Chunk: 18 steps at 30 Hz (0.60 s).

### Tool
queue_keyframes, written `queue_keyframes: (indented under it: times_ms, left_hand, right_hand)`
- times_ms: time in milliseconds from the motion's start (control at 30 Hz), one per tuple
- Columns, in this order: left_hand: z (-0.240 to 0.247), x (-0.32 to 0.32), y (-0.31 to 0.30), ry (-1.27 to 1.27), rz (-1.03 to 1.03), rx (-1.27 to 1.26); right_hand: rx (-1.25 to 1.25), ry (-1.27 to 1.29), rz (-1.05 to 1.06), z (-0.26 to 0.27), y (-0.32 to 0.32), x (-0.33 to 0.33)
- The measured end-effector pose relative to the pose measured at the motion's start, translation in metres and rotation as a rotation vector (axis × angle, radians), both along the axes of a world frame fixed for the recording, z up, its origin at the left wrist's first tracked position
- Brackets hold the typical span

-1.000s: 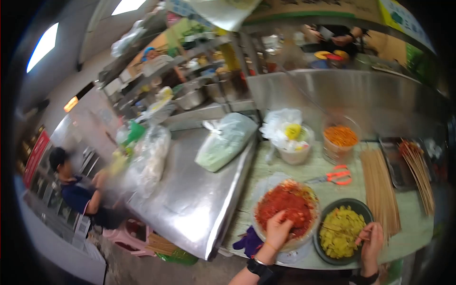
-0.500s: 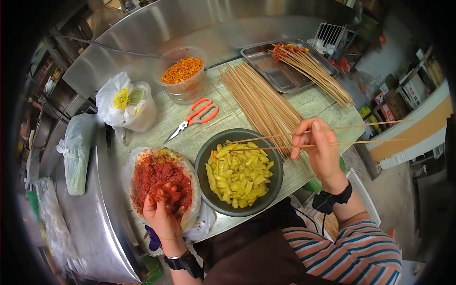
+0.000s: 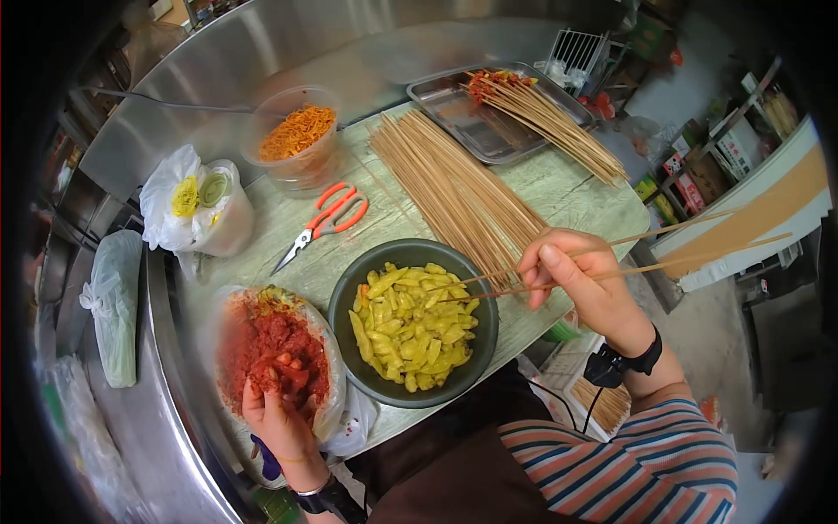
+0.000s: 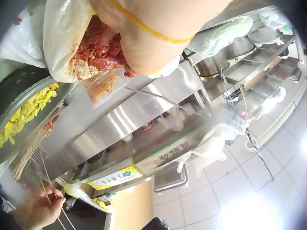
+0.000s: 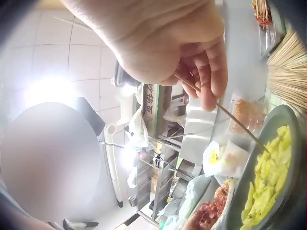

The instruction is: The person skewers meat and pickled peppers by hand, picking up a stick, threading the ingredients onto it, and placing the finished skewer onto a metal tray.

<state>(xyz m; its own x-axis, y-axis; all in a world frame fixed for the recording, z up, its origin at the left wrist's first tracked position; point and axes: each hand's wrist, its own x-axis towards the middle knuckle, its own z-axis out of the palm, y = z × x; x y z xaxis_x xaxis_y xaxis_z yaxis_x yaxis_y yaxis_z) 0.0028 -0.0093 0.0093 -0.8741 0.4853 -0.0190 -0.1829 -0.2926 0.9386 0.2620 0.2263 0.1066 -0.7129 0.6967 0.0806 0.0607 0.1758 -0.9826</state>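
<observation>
My left hand (image 3: 284,428) is in the bag-lined bowl (image 3: 334,384) of red-coated meat (image 3: 262,341), its fingers and thumb pinching a red piece of meat. Right of that bowl stands a dark green bowl (image 3: 491,323) filled with yellow-green peppers (image 3: 419,332). Above its right rim my right hand (image 3: 576,271) pinches two thin bamboo skewers (image 3: 698,254) between thumb and fingers. Their front ends reach in over the peppers, and their back ends stick out to the right. In the right wrist view, one skewer (image 5: 240,123) runs from the fingers down to the peppers.
Orange-handled scissors (image 3: 327,214) lie behind the bowls. A big pile of bare skewers (image 3: 454,192) spreads behind the green bowl. Loaded skewers (image 3: 559,127) rest across a metal tray (image 3: 467,131). A tub of orange shreds (image 3: 297,131) and a bagged white tub (image 3: 229,229) stand at the back left.
The head view has swung right and down. My left hand stays in the red meat throughout, and my right hand still holds skewers beside the green bowl, now with their ends over the peppers.
</observation>
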Motion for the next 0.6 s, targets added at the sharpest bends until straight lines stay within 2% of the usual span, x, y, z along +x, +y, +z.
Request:
queue_keyframes:
  times_ms: [200,433,533,600]
  left_hand:
    - [0.003,0.002,0.002,-0.025,0.000,-0.009]
    - [0.002,0.000,0.000,-0.034,-0.025,-0.004]
    - [0.006,0.000,0.004,-0.022,-0.036,0.007]
    - [0.012,-0.003,0.002,-0.115,-0.061,0.024]
  right_hand:
    - [-0.050,-0.077,0.016,0.008,-0.002,0.009]
    - [-0.056,-0.023,0.001,-0.008,0.003,0.002]
    - [-0.070,0.107,-0.025,-0.002,0.007,-0.004]
    - [-0.177,0.259,-0.054,-0.001,0.002,-0.019]
